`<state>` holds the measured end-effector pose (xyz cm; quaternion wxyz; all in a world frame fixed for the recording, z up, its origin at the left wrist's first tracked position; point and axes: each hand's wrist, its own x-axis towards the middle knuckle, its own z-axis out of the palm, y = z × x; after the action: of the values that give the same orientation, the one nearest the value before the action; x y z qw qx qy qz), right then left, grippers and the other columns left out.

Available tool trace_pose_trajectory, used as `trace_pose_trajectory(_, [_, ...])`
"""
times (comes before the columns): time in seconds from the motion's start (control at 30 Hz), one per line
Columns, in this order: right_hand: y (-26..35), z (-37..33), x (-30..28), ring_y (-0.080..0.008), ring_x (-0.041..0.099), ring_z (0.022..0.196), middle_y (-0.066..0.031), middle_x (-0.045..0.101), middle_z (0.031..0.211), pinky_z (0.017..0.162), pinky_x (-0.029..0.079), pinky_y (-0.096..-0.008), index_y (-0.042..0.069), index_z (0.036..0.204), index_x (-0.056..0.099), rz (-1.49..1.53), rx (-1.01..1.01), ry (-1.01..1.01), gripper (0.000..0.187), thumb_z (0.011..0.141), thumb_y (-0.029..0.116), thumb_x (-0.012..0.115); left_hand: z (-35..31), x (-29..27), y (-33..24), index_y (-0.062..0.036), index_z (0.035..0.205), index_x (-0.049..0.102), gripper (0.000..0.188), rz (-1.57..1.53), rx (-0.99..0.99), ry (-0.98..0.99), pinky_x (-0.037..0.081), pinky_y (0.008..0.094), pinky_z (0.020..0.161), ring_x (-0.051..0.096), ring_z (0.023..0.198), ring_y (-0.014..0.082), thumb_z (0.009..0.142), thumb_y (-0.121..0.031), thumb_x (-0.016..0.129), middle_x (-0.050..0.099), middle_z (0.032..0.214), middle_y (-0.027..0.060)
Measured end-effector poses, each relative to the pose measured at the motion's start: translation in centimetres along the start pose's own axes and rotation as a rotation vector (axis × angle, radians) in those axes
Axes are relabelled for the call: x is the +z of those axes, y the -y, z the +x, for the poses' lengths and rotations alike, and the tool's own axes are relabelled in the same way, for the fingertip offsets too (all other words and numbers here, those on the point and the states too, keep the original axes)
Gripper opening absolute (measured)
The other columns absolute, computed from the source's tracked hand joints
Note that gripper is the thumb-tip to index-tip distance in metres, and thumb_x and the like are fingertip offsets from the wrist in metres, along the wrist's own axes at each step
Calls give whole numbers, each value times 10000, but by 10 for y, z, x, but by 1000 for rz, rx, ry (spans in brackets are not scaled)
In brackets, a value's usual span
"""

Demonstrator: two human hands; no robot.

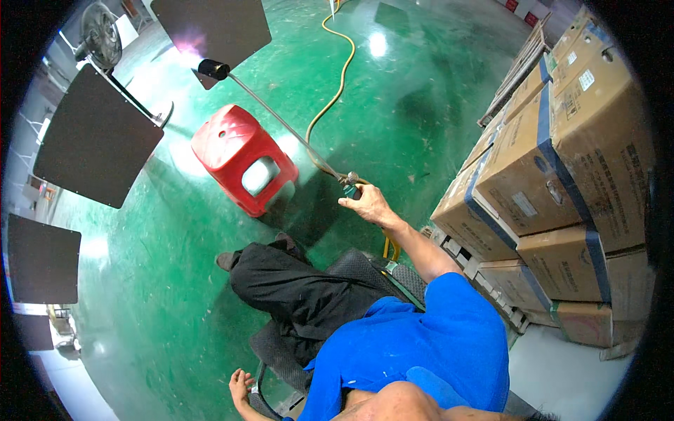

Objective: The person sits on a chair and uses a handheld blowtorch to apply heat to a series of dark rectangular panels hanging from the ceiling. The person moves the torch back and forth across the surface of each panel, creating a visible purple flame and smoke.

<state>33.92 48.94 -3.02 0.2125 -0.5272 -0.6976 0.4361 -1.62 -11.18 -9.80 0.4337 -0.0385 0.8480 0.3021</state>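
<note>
My right hand [372,207] is closed around the green handle of a gas torch [275,116]. From the handle a long thin metal tube runs up and left to a black burner head, where a pale violet flame [188,46] burns. The flame is beside the left edge of a dark flat panel [217,28]; whether it touches the panel I cannot tell. A yellow hose [345,77] connects near the handle and trails over the floor. Low at the left, my left hand [241,384] is empty, with loosely curled fingers apart, beside the armrest of the chair [263,386] I sit on.
A red plastic stool [235,144] stands on the green floor under the torch tube. More dark panels [98,137] are along the left, near a standing fan [100,35]. Stacked cardboard boxes [530,182] on pallets rise close at my right.
</note>
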Motion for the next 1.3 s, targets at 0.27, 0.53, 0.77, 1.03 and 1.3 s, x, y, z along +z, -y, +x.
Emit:
trace_pose_trajectory(0.27, [2,-1,2,-253,616,662,-136,610,667,679,485,-400,-22,815,645,13,-17,29,464,740,421,764,6,0,7,-111,1303,530,417,-30,34,14,468,352,627,665,743,184,951,-324,603,697,999,67])
trace_pose_trajectory(0.53, [1,-6,3,-171,559,582,-63,579,613,591,454,-378,9,773,649,51,13,95,444,748,440,757,-2,5,-5,-78,1328,513,465,-27,20,-15,487,322,606,677,760,190,942,-318,609,701,999,87])
trace_pose_trajectory(0.77, [-23,-3,6,-162,507,540,-48,542,583,539,422,-374,18,666,585,15,88,73,435,756,398,777,-7,5,1,-76,1336,502,489,-57,-3,-15,498,335,616,689,778,204,932,-326,617,693,1047,117])
trace_pose_trajectory(1.03, [-40,20,10,-134,484,485,-12,511,543,470,387,-342,74,582,520,98,167,64,436,774,367,781,-17,10,-18,-56,1316,517,457,-80,6,-64,501,303,564,689,764,198,927,-269,626,686,1017,112])
trace_pose_trajectory(1.3, [-42,34,7,-103,454,412,8,489,503,403,346,-299,96,553,500,136,192,1,419,815,289,763,-45,20,-69,-40,1249,602,427,257,237,-274,518,323,661,669,774,171,865,-207,688,677,870,109])
